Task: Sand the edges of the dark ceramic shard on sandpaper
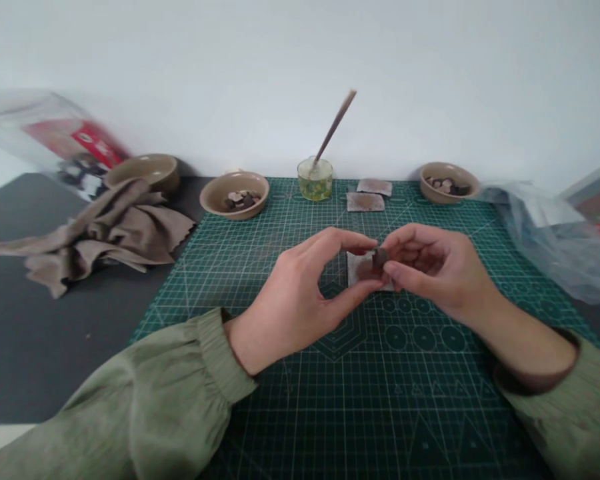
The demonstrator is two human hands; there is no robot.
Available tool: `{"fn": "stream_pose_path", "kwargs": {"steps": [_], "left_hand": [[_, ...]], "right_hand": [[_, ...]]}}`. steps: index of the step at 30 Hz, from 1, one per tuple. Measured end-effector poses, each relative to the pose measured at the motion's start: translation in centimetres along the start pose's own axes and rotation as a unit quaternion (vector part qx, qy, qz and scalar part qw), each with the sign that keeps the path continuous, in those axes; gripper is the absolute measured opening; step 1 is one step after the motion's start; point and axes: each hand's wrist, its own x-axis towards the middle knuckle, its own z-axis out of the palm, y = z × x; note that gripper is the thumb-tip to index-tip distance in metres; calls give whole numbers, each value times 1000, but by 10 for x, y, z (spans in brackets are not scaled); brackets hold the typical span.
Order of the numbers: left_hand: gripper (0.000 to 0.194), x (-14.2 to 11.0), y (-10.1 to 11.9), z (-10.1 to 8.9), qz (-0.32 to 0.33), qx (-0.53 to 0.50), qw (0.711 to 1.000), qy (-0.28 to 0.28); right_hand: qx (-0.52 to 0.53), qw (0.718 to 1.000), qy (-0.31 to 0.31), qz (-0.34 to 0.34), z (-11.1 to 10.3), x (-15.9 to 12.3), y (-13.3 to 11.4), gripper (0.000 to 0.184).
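as i watched from afar, a green gridded mat covered part of a dark tabletop before a pale wall. listed: three tan bowls, two holding small pieces; one glass cup with one stick; three pale pads; one crumpled brown cloth; two clear bags. one dark piece was above the nearest pad, clamped in my right hand; my left hand curved around it, grip unclear.

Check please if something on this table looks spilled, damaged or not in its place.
Nothing looks clearly spilled or damaged. Only the brown cloth looks untidy: it lies crumpled on the dark tabletop, left of the green mat.
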Motion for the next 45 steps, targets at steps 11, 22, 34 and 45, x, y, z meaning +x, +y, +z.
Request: {"fn": "stream_pose_path", "kwargs": {"steps": [11,22,34,45], "left_hand": [[18,-1,12,-4,13,-75,995,61],[22,-3,19,-5,-12,-160,984,75],[23,-3,15,-4,-94,-326,941,17],[27,-3,12,-2,-82,-318,944,14]], "right_hand": [[-3,996,-29,-80,4,-9,-3,38],[50,994,-51,-88,6,-14,-11,38],[27,994,-52,-94,6,-17,-10,39],[29,994,-44,-92,6,-16,-13,34]]}}
